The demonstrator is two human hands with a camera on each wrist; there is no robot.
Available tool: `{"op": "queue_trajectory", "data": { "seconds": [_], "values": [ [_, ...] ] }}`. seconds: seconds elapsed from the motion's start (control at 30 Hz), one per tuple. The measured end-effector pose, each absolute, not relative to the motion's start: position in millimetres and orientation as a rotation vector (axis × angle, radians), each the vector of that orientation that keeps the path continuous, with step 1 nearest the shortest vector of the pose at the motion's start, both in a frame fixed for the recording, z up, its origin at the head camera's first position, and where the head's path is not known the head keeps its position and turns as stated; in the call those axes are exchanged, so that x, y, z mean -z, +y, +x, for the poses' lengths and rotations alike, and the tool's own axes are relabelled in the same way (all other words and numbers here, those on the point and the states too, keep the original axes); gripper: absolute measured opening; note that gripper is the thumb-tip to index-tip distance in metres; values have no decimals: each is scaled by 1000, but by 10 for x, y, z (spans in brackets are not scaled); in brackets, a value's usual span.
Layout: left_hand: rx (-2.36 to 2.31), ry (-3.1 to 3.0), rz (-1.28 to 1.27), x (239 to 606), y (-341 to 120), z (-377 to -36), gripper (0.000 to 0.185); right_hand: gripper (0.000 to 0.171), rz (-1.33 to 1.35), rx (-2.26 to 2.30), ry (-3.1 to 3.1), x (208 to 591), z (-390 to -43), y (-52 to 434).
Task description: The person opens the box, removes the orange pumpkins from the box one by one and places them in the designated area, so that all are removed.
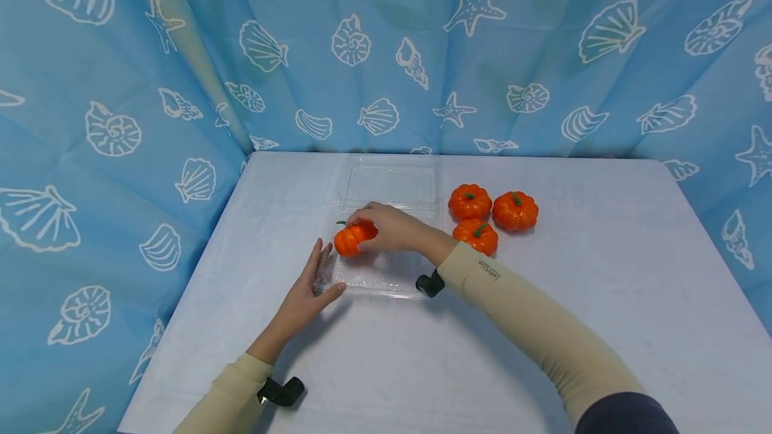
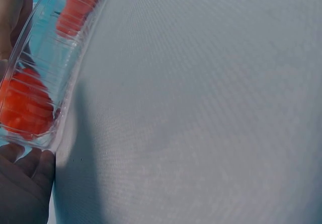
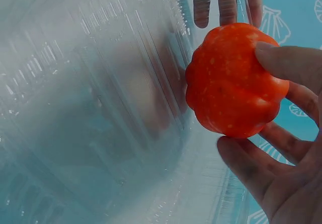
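A small orange pumpkin [image 1: 347,242] with a green stem is at the left side of a clear plastic clamshell container [image 1: 386,281]. My right hand [image 1: 393,228] grips this pumpkin from the right; in the right wrist view, thumb and fingers are around the pumpkin [image 3: 234,83]. The pumpkin's underside is hidden in the head view. At the container's left front corner is my left hand [image 1: 303,301], fingers extended along the side wall and thumb by the front edge. In the left wrist view, the left hand's fingers [image 2: 44,171] touch the container's end.
Three more orange pumpkins, one at the back [image 1: 470,202], one at the right [image 1: 515,211] and one in front [image 1: 478,237], cluster right of the container. Its clear lid [image 1: 392,178] lies folded back. A blue shell-print curtain [image 1: 386,72] borders the white table [image 1: 573,286].
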State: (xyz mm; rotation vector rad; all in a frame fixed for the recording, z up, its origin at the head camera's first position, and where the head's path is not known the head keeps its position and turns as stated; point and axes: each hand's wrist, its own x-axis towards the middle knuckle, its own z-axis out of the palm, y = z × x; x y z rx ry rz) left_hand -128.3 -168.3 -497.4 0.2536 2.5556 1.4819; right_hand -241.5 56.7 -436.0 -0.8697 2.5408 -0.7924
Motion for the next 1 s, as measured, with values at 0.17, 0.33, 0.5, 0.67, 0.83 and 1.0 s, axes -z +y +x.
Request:
{"op": "queue_trajectory", "data": {
  "seconds": [0.17, 0.33, 0.5, 0.67, 0.83, 1.0],
  "values": [
    [-1506, 2547, 273, 4988, -1688, -1277, 98, 40, -891, 792, 2522, 4406, -2401, 590],
    [-1491, 2552, 261, 4973, -1683, -1285, 100, 36, -885, 807, 2513, 4417, -2403, 604],
    [-1491, 2555, 266, 4979, -1680, -1292, 100, 33, -903, 817, 2499, 4397, -2399, 616],
    [-1500, 2552, 277, 4977, -1678, -1289, 98, 30, -923, 809, 2483, 4378, -2384, 637],
    [-1498, 2554, 278, 4983, -1684, -1287, 97, 24, -939, 792, 2460, 4379, -2354, 681],
    [-1478, 2557, 274, 4967, -1679, -1286, 98, 21, -949, 777, 2444, 4367, -2315, 754]
  ]
}}
